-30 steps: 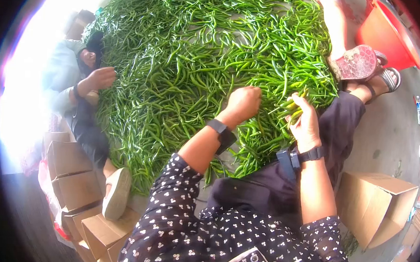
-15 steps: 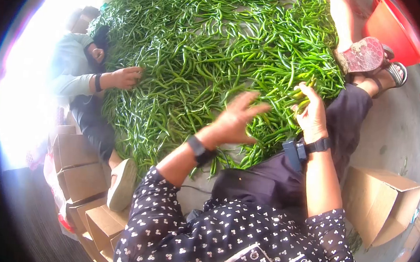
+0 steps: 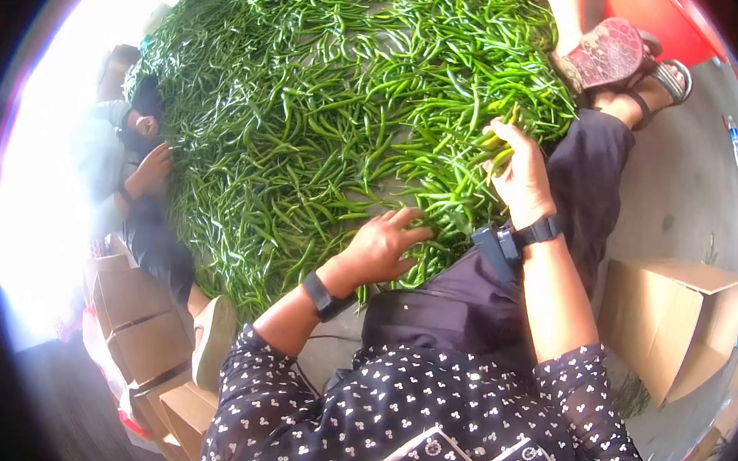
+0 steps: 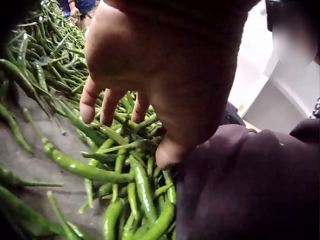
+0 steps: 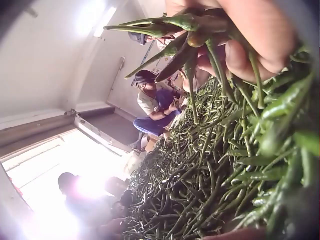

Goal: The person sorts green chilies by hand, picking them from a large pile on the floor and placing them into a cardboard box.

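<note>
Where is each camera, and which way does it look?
Head: worn up there, facing forward and down at peppers; left hand, right hand, sleeves show.
Left wrist: worn there, looking along the left hand toward peppers; hand and trousers show.
Right wrist: worn there, looking past the right hand to a crouching person; that hand shows.
Head and left wrist share: left hand, peppers, trousers.

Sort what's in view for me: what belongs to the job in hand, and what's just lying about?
In the job:
- spread of green chillies
- right hand, holding a small bunch of chillies
- left hand, at the spread's near edge

Apparently just lying about:
- open cardboard box at right
- cardboard boxes at left
- red tub
- plastic bottle
</note>
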`<move>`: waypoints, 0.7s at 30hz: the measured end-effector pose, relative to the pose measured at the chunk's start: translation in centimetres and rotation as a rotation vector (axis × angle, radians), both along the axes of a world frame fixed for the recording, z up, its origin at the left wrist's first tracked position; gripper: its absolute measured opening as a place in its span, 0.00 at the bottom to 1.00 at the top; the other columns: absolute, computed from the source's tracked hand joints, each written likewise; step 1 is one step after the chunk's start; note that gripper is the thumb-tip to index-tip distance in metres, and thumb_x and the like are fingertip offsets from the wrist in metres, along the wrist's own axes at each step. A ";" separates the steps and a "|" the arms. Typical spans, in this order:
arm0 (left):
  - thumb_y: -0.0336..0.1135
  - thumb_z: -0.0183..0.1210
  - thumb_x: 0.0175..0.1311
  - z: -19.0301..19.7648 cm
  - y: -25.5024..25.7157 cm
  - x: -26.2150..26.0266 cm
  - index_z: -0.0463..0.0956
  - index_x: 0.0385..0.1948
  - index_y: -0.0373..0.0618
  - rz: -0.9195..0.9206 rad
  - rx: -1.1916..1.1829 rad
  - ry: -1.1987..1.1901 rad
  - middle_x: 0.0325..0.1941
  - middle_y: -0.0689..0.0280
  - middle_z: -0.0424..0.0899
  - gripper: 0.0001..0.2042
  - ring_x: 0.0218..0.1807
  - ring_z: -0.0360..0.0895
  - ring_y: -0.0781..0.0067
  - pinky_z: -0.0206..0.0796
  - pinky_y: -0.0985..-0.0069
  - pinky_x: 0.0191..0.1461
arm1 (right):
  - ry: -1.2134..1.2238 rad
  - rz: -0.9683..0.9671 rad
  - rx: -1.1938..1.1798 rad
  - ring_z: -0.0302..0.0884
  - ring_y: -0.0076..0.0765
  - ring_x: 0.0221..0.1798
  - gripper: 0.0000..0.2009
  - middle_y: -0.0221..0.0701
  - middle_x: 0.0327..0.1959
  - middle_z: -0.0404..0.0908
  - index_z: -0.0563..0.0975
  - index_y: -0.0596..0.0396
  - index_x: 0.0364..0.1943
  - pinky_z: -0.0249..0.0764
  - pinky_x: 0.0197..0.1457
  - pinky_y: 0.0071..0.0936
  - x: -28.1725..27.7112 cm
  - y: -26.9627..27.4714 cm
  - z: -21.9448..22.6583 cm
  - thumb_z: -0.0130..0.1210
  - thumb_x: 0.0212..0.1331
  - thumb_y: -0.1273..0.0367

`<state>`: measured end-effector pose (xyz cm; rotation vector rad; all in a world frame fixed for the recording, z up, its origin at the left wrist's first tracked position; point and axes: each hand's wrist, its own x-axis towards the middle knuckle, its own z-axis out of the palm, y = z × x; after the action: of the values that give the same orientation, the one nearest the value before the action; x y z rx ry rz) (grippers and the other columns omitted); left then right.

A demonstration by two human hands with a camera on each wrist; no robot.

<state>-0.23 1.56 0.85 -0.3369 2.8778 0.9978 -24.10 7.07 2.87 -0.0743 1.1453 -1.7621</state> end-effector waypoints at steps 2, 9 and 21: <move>0.32 0.65 0.38 0.6 0.8 -0.2 0.67 0.53 0.55 0.001 -0.069 0.000 0.58 0.56 0.65 0.32 0.58 0.64 0.50 0.63 0.59 0.56 | 0.002 -0.001 -0.018 0.71 0.18 0.26 0.03 0.20 0.26 0.77 0.76 0.45 0.31 0.63 0.26 0.18 0.1 0.1 0.2 0.57 0.52 0.67; 0.31 0.62 0.32 -1.4 1.9 -4.0 0.68 0.50 0.64 -0.247 -0.426 0.290 0.68 0.55 0.51 0.33 0.66 0.49 0.38 0.57 0.45 0.55 | 0.011 0.013 -0.036 0.71 0.18 0.28 0.05 0.20 0.27 0.77 0.76 0.44 0.32 0.62 0.29 0.19 0.3 0.0 0.2 0.57 0.52 0.66; 0.37 0.58 0.44 -2.5 3.2 -5.6 0.80 0.22 0.56 -0.184 -0.352 0.218 0.69 0.57 0.49 0.04 0.64 0.50 0.36 0.58 0.48 0.54 | 0.006 0.056 -0.013 0.71 0.17 0.29 0.06 0.20 0.29 0.78 0.76 0.44 0.34 0.63 0.29 0.17 0.1 0.3 0.6 0.57 0.52 0.65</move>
<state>-5.78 4.79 -1.68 0.0236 3.2057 0.5255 -24.01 7.34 3.47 -0.1187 1.1255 -1.7212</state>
